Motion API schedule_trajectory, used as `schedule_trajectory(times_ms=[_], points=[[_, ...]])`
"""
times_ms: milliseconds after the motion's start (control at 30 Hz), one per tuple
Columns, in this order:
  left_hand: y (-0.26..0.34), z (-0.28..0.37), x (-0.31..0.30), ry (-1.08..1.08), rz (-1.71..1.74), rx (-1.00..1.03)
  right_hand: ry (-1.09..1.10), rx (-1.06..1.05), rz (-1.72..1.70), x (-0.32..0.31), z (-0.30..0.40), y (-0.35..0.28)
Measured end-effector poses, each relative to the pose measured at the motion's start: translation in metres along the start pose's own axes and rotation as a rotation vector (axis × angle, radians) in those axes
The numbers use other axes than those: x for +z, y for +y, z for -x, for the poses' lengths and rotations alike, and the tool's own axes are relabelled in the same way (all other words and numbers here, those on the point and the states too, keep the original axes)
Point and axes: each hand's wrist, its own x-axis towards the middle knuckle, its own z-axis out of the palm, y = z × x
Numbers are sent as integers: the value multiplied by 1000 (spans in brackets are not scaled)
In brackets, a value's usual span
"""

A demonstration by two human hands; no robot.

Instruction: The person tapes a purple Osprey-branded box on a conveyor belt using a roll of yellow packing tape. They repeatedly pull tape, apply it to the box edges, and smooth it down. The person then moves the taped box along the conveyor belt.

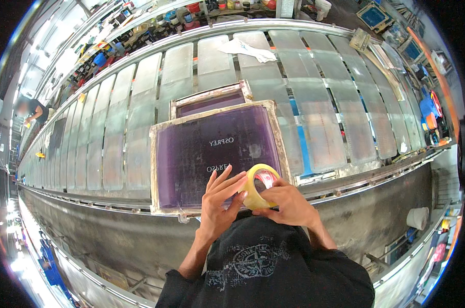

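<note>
A roll of clear yellowish adhesive tape [251, 196] is between my two hands, close to my chest. My right hand [288, 202] grips its right side, fingers at the core. My left hand [221, 198] has its fingers spread, with the fingertips and thumb touching the roll's left side. Beneath and beyond the hands lies a screen-printing frame [154, 154] with purple mesh [186, 154] and mirrored lettering. A second, smaller screen frame [209, 94] shows partly from under its far edge.
A long printing table with glass-like panels [317, 115] runs across the view. A white cloth [248, 50] lies on its far side. A shelf beyond holds ink containers [174, 19]. Another person [36, 111] stands far left. A white bucket [417, 218] is at the right.
</note>
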Motion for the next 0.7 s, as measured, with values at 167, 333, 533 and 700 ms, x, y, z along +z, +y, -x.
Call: schedule_trajectory(times_ms=[167, 333, 533, 700], points=[[-7, 8, 6, 23, 73, -97, -28, 25, 32, 4, 4, -1], [-15, 15, 1, -36, 330, -266, -50, -32, -3, 12, 8, 4], [-24, 33, 6, 54, 383, -129, -148, 40, -115, 7, 2, 3], [-5, 15, 6, 287, 340, -107, 18, 205, -23, -9, -30, 3]])
